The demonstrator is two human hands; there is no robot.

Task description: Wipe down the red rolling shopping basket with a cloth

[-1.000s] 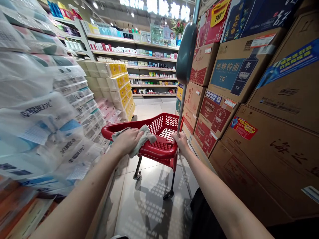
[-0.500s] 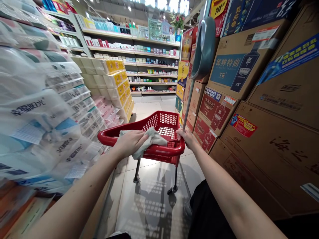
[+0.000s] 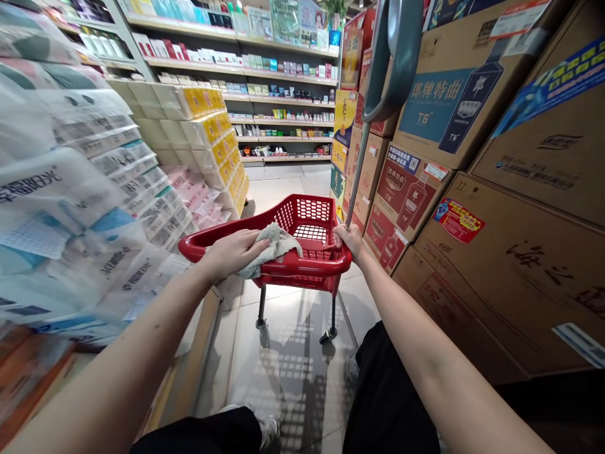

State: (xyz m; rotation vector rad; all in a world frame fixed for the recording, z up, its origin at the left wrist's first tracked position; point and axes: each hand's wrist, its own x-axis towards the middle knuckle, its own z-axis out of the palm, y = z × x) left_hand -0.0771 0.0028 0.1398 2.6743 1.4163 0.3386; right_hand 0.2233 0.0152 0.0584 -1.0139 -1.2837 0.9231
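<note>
A red plastic shopping cart (image 3: 312,268) on thin dark legs with casters stands in front of me. My left hand (image 3: 239,249) presses a pale grey cloth (image 3: 278,246) onto the cart's near rim, left of its middle, with the fingers closed over it. At the rim's right corner, my right hand (image 3: 352,238) is wrapped round the lower end of a metal pole (image 3: 360,170). The pole rises from there to a grey loop-shaped handle (image 3: 392,69). The basket's perforated walls and floor show beyond the cloth.
Plastic-wrapped paper packs (image 3: 70,195) are stacked close on the left, with yellow-ended packs (image 3: 212,139) behind them. Tall stacks of cardboard cartons (image 3: 510,246) line the right. Shelves of boxed goods (image 3: 283,82) cross the far end of the tiled floor (image 3: 278,176).
My left hand and the cloth have slid a little left along the rim. My right hand still holds the pole. The view has tilted down, and more of my legs and a shoe show.
</note>
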